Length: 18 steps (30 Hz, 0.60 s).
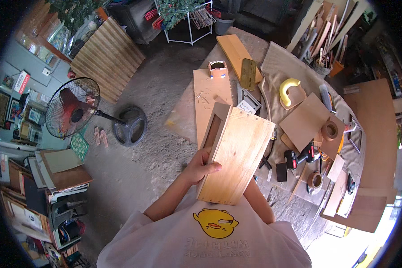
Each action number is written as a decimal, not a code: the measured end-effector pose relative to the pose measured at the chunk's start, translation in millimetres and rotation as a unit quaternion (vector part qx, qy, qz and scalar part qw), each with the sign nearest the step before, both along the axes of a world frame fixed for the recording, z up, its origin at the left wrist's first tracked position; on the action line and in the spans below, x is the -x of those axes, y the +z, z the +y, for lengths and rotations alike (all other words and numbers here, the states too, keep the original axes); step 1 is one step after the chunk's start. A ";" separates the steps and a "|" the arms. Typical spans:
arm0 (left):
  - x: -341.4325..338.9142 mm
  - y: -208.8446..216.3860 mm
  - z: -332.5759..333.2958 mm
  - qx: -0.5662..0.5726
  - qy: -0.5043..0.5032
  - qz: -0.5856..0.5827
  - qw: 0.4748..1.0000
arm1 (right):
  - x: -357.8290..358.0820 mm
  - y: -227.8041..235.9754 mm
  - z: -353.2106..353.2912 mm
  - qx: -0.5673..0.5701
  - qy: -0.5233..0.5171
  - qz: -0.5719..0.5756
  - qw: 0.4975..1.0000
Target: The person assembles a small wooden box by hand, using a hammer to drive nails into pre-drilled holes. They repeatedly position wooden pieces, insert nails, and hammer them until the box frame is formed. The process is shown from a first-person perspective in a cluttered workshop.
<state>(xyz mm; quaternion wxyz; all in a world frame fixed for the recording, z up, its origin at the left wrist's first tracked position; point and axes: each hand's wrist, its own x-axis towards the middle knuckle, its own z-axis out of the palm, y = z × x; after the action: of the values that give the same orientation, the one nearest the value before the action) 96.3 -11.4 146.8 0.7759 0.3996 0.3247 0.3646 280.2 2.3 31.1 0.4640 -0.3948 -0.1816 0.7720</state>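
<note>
In front of my chest is a pale wooden box [241, 152] with small fastener marks along its short ends. An opening shows along its left side. My left hand [200, 168] is closed on that left edge, the thumb lying over the top face and the fingers round the side. On the other side, my right forearm [260, 202] reaches up behind the box. My right hand is hidden there, so its grip does not show. Beyond the box lies a brown board [203, 96] carrying loose small fasteners and a small open carton [217, 69].
A work table to the right holds a red-and-black cordless drill [304, 154], a tape roll [329, 130], another tape roll [315, 180], cardboard [304, 120] and a curved yellow object [288, 91]. A standing fan [73, 109] is at left. Stacked frames and boards [53, 178] stand lower left.
</note>
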 end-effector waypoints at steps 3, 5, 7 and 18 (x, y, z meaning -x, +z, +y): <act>16.3 11.3 -2.3 -0.012 -0.046 0.003 0.999 | 10.6 0.6 -13.8 0.011 -0.046 0.006 0.999; 22.3 29.1 -3.5 -0.020 -0.057 0.042 0.997 | 15.8 -0.7 -22.6 0.021 -0.078 0.011 0.997; 26.6 37.3 -5.6 -0.042 -0.071 0.063 0.995 | 16.3 -3.3 -28.1 0.028 -0.123 0.013 0.992; 81.2 39.3 -14.7 -0.323 -0.051 0.302 0.895 | -29.6 103.7 -88.8 -0.162 -0.305 -0.269 0.899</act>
<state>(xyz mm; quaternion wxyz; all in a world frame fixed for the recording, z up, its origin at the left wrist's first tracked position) 15.1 -26.1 186.2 0.4864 0.7350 0.3873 0.2706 309.8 -86.5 134.8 0.6679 -0.5426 -0.2924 0.4170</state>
